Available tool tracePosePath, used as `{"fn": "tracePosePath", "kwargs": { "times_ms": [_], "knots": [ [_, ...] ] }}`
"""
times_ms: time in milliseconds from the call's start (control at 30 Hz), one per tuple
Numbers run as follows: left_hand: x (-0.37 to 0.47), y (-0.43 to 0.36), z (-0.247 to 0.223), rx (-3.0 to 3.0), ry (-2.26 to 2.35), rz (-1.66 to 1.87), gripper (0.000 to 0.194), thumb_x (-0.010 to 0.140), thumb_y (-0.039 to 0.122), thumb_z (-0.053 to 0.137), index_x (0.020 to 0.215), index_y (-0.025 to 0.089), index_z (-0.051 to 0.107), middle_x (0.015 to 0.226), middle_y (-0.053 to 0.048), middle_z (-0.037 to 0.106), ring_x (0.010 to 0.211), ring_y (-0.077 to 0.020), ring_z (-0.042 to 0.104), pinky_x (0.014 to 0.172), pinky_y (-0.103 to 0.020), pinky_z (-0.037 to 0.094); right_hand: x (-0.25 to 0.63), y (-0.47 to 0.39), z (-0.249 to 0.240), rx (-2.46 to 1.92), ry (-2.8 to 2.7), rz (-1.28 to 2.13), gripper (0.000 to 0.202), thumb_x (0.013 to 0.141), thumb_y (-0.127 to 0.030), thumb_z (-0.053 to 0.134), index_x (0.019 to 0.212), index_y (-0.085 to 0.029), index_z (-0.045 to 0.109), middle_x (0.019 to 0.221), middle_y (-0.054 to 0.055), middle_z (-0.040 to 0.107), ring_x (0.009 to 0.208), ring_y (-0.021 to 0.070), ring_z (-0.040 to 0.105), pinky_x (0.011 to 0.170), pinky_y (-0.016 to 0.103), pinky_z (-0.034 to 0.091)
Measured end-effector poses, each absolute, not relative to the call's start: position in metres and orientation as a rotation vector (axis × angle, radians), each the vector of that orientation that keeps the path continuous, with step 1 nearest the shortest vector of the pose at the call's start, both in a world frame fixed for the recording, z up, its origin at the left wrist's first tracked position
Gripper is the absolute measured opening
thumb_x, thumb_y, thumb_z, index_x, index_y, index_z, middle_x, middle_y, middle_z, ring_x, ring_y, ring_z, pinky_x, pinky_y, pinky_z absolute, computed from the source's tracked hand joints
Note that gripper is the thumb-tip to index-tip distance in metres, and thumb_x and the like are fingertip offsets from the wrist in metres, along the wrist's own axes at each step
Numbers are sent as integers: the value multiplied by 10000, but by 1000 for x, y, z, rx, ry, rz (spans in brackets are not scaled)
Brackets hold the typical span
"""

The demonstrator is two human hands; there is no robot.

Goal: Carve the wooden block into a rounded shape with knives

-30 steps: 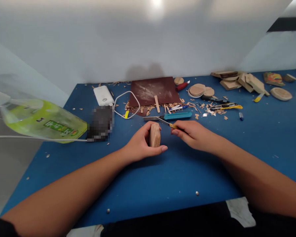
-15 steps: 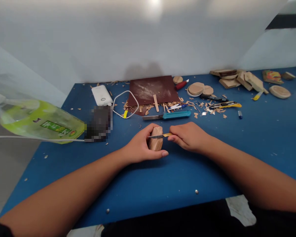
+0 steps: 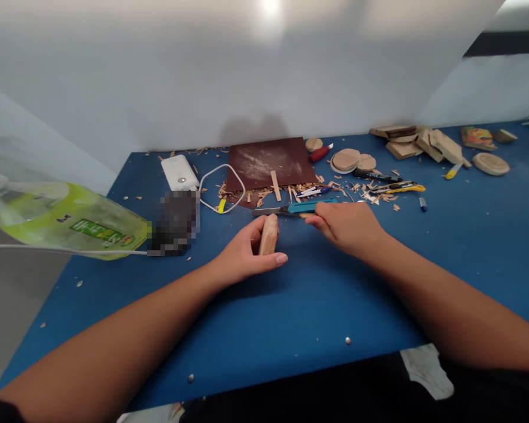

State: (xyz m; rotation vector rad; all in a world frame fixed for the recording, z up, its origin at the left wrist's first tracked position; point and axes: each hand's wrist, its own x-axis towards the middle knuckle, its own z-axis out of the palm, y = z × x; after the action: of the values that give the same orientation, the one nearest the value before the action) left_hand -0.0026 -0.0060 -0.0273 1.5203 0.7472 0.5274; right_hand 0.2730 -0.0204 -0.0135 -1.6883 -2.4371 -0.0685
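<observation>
A piece of light wood (image 3: 268, 236) with rounded edges stands on edge in my left hand (image 3: 245, 251), fingers behind it and thumb along its near side. My right hand (image 3: 350, 224) is closed round the small knife (image 3: 305, 215), whose yellowish handle shows in front of my fingers. Its blade points left toward the top of the wood; whether it touches I cannot tell. Just beyond lies a teal box cutter (image 3: 311, 205) with its blade out, partly covered by my right hand.
Wood shavings litter the blue table (image 3: 247, 329) around a brown sheet (image 3: 271, 161). Behind lie a red-handled knife (image 3: 320, 154), wooden discs (image 3: 346, 159), a black marker (image 3: 377, 176) and wood blocks (image 3: 445, 145). At left are a white power bank (image 3: 180, 173) and a green-labelled bottle (image 3: 70, 217).
The knife has moved from across the wood's face to its top end as my right hand went up and away. My left hand has shifted slightly left and turned the wood.
</observation>
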Motion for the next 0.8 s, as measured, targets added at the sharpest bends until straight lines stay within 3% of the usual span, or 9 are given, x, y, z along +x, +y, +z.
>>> {"fn": "tracePosePath", "kwargs": {
  "times_ms": [100,333,500,600,800],
  "knots": [
    [-3,-6,-29,1514,721,555,576,780,475,896,1109,228,492,884,39,497,729,-131,502,671,-276,436,278,-17,-14,-1686,-2381,-29,729,1106,-699,149,931,-188,639,846,98,742,693,216,620,603,335,159],
    [1,-12,-29,1578,741,511,576,775,440,908,1111,223,494,908,31,514,781,-143,516,692,-270,440,263,-27,-18,-1228,-2442,627,523,1120,-614,356,937,-201,620,838,57,704,715,190,587,657,287,313],
    [0,-11,-32,1567,738,488,609,758,459,914,1123,242,478,843,54,494,721,-140,494,657,-265,417,258,-31,-16,-1152,-2404,854,370,1120,-501,438,1029,-198,630,878,57,706,742,192,595,683,287,351],
    [0,-11,-34,1570,741,501,620,753,450,920,1144,246,483,864,44,524,726,-146,512,680,-280,439,259,-32,-15,-1163,-2363,902,336,1125,-492,433,1078,-208,607,886,41,703,749,190,603,690,286,351],
    [2,-10,-28,1684,782,492,586,747,464,914,1098,225,510,907,24,542,797,-162,539,694,-277,447,257,-32,-19,-1233,-2537,661,485,1131,-591,308,951,-214,555,786,38,665,651,191,528,616,302,224]
  ]
}}
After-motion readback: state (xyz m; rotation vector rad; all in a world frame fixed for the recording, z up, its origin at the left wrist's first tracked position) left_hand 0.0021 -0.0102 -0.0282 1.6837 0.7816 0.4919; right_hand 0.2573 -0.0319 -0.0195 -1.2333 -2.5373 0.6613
